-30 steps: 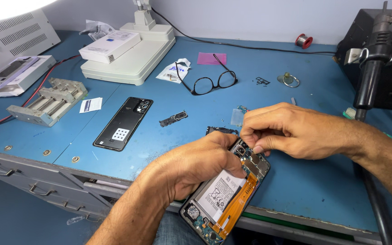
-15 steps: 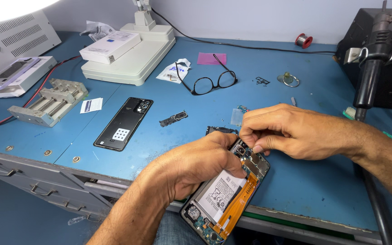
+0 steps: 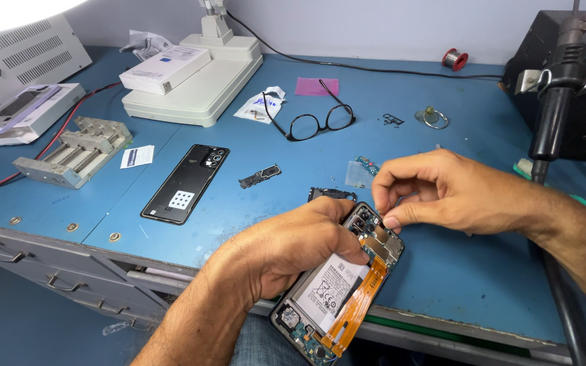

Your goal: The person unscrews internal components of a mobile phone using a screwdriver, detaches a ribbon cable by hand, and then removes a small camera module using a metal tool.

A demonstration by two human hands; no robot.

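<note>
Your left hand [image 3: 286, 254] grips the open phone [image 3: 339, 285] on the worktop [image 3: 442, 285]; your right hand [image 3: 442, 193] is pinched shut at its top end, perhaps on a tiny part; lift gently.

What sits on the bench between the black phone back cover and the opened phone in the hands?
In the head view, a small dark phone part lies on the blue bench between the back cover and the opened phone.

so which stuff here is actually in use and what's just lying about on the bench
In use: left hand gripping the opened black phone with white battery and orange flex cable; right hand pinching at its top end.

Lying about: black phone back cover, black-framed glasses, grey metal clamp jig, solder spool.
</note>
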